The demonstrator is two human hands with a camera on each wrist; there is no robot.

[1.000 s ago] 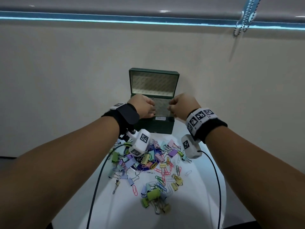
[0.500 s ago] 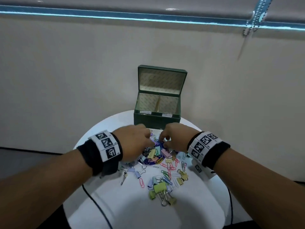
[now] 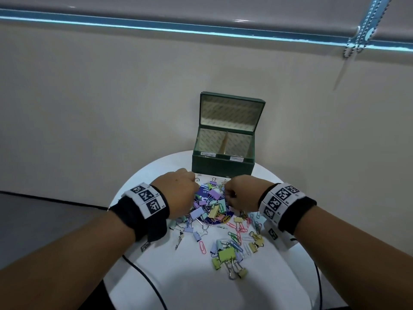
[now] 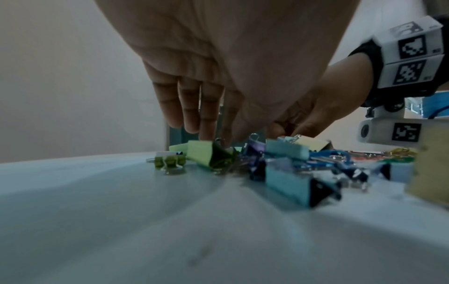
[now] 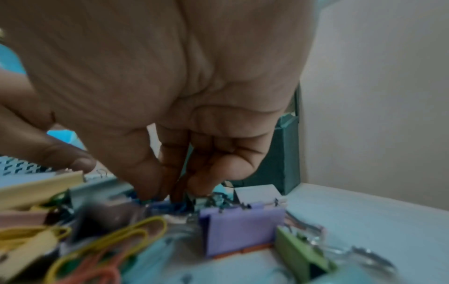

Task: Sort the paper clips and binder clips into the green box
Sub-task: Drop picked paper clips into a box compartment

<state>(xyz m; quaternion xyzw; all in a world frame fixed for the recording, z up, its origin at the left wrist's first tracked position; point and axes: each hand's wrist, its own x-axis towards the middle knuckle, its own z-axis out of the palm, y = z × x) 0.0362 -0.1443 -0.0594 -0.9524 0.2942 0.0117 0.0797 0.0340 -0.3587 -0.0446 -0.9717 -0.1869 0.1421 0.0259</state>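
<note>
- on the white table [image 3: 194,285], left hand [image 3: 178,193] and right hand [image 3: 242,194] reach fingers-down into the clip pile [image 3: 212,211]; whether either holds a clip, cannot tell
- green box [image 3: 223,163] stands lid-up just beyond the pile

A round white surface [image 3: 201,289] stands close to a plain beige wall [image 3: 111,97]. Along the top of the wall runs a rolled window blind [image 3: 201,12] with a strip of blue light beneath it, and a beaded cord [image 3: 359,32] hangs at its right end. A thin black cable [image 3: 143,274] trails across the surface's near edge.
</note>
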